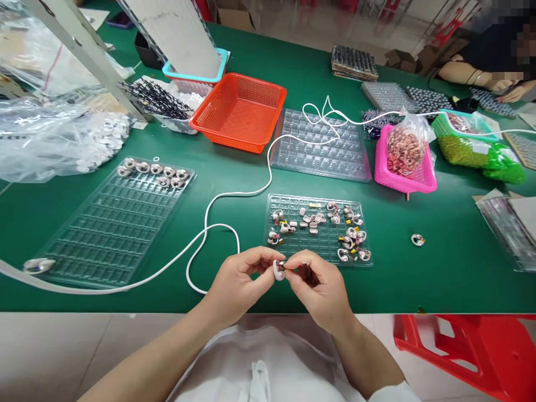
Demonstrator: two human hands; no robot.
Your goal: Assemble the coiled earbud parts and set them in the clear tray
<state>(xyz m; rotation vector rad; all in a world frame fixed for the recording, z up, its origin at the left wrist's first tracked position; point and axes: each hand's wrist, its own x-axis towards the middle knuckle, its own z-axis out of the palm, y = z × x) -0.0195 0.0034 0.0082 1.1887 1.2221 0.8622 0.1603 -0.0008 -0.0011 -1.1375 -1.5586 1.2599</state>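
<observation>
My left hand (238,285) and my right hand (320,287) meet at the near edge of the green table (452,279). Both pinch one small white ring-shaped part (278,269) with a dark piece at its right side. Just beyond them lies a clear plastic tray (318,245) with several loose small parts, some white, some with yellow and red bits. A white cable (209,212) loops across the table left of my hands.
A larger clear tray (109,234) at left holds a row of ring parts. Further back stand an orange basket (238,111), an empty clear tray (322,151) and a pink basket (404,162) with copper coils. One loose ring (417,240) lies at right. Another person's arm (473,72) works far right.
</observation>
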